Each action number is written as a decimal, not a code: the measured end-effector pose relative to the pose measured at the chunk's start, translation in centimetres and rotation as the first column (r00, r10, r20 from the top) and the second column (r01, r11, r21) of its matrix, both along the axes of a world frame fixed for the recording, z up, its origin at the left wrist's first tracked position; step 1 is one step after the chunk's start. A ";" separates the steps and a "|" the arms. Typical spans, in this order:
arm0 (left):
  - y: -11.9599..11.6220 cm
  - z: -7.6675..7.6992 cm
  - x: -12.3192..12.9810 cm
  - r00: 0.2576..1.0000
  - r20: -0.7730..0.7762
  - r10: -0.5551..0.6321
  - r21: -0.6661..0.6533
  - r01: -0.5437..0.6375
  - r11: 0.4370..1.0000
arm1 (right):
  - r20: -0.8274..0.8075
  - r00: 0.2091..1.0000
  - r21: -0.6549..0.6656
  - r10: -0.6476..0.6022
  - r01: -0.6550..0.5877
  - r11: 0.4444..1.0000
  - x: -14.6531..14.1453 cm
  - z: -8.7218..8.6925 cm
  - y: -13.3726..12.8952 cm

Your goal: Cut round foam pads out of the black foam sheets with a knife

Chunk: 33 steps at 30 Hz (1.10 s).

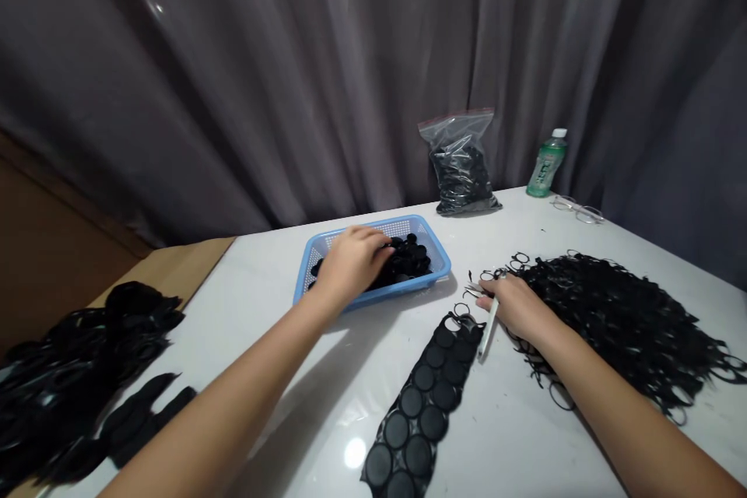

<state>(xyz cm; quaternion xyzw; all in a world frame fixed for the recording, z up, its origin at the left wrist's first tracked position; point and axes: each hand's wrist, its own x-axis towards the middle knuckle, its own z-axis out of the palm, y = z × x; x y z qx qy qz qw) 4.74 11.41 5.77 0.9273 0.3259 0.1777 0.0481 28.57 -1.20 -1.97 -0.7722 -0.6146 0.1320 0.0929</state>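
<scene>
My left hand (353, 258) hangs over the blue plastic basket (435, 237), its fingers bent with a small gap above the thumb. I see nothing held in that gap. Many small round black pieces (408, 257) lie in the basket. On the right, my right hand (513, 303) is closed around a slim metal tool (488, 333) with a pale handle; pointed tips show to the left of the fingers. Just below it lies a black strip of joined discs (423, 405), with thin ring-like scraps at its far end.
A large heap of black ring scraps (607, 327) spreads on the right of the white table (315, 420). More black sheets (87, 373) pile up at left by brown cardboard (192, 264). A zip bag (464, 171), a green bottle (547, 165) and eyeglasses (577, 209) stand or lie at the back.
</scene>
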 end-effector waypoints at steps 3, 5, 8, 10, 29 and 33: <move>-4.0 -1.6 3.1 0.961 -0.093 -0.261 -0.127 0.249 0.960 | -0.012 1.000 -0.004 0.011 -0.011 1.000 0.2 -0.1 0.1; -5.9 -3.1 5.0 0.918 -0.111 -0.380 -0.209 0.353 0.912 | -0.017 1.000 -0.005 0.016 -0.016 1.000 0.4 -0.1 0.2; -6.9 -4.9 6.6 0.896 -0.101 -0.432 -0.295 0.388 0.873 | -0.021 1.000 -0.007 0.016 -0.016 1.000 0.6 -0.1 0.3; -6.6 -5.3 6.6 0.907 -0.070 -0.415 -0.349 0.367 0.862 | -0.023 1.000 -0.011 0.012 -0.013 1.000 0.7 -0.1 0.3; -9.8 -5.4 -2.3 0.795 0.446 0.411 -0.860 0.253 0.443 | -0.061 0.998 0.061 -0.024 0.027 0.998 0.2 0.3 -1.0; -9.8 -4.9 -2.9 0.749 0.461 0.477 -0.867 0.265 0.421 | -0.535 0.841 0.274 0.076 0.087 0.958 -2.2 1.8 -2.2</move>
